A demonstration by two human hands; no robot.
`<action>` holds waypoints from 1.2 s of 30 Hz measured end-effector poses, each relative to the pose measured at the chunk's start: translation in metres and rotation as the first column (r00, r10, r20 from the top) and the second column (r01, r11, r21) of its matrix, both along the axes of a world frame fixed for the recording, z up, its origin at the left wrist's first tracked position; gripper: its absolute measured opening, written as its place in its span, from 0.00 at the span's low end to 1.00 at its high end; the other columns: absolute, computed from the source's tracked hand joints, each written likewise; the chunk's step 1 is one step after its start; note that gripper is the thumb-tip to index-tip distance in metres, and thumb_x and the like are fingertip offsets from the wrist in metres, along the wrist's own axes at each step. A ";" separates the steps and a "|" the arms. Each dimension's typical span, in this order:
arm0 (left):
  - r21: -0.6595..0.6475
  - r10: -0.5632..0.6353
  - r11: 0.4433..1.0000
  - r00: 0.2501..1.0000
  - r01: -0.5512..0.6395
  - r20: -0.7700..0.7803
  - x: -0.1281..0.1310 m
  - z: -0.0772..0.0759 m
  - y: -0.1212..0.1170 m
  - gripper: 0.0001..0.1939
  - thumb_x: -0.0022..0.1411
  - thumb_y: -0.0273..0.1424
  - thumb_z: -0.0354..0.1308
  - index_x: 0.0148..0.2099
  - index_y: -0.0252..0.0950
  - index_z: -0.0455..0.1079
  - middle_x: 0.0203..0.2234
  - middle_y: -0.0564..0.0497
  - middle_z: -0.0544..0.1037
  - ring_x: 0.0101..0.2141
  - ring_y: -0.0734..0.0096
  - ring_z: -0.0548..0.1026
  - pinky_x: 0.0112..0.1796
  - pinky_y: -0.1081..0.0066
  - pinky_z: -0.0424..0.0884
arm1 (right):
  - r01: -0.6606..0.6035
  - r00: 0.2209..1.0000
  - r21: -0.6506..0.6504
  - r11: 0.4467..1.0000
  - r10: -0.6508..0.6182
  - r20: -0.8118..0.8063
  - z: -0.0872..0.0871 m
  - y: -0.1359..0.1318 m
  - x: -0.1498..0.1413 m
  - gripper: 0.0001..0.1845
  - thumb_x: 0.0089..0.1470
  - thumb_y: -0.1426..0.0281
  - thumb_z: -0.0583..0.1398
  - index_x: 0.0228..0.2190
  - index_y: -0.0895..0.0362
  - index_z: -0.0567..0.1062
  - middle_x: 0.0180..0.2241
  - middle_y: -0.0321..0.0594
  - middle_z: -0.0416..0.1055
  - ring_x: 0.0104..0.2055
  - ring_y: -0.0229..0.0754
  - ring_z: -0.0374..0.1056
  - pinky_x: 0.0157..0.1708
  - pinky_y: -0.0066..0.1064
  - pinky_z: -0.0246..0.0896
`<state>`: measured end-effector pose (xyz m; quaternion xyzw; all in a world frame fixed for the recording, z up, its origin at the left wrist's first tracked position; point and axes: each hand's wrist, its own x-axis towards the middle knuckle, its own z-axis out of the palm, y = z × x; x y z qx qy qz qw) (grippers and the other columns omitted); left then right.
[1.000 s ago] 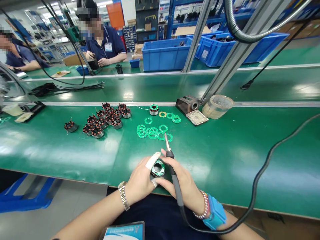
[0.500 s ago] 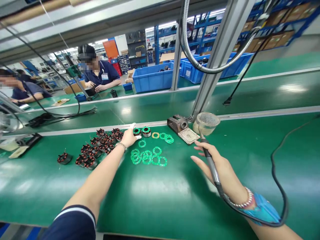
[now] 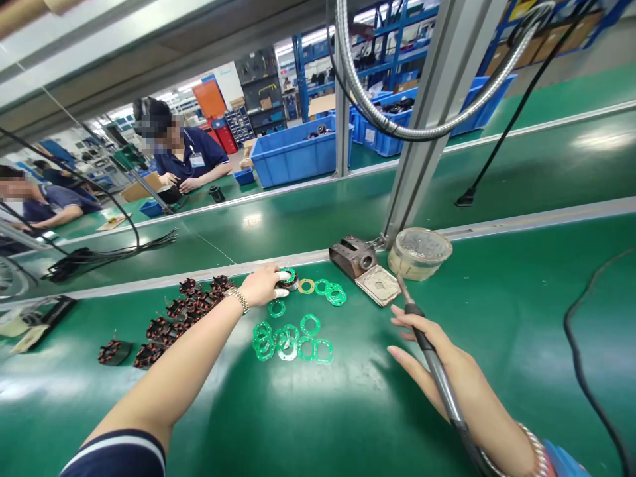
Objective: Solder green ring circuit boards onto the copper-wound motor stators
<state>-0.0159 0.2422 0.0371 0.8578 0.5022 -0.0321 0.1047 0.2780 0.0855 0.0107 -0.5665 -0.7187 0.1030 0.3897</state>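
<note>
Stator (image 3: 292, 283), green ring board (image 3: 289, 272) on top, stands at far side of table (image 3: 342, 424), left of yellow ring (image 3: 307, 286). Left hand (image 3: 261, 285) has reached it, fingers part-closed with tips at it; firm hold can't be told. Right hand (image 3: 447, 358) has soldering iron (image 3: 437, 374) in loose grasp, fingers partly spread, tip near tub (image 3: 420, 265), apart from stator, so no soldering contact there.

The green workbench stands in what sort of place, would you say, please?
Likely a motor assembly workshop: the right hand holds a soldering iron, with green ring boards and wire-wound cores on the workbench.
</note>
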 end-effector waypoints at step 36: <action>0.071 0.067 0.995 0.997 -0.065 -0.025 0.038 -0.014 -0.018 0.15 0.62 0.26 0.44 0.47 0.35 0.68 0.32 0.45 0.77 0.36 0.63 0.75 0.39 0.68 0.69 | 0.020 0.998 0.078 0.997 -0.016 -0.061 0.002 -0.002 0.001 0.17 0.56 0.63 0.53 0.46 0.56 0.62 0.41 0.47 0.72 0.36 0.45 0.73 0.37 0.36 0.69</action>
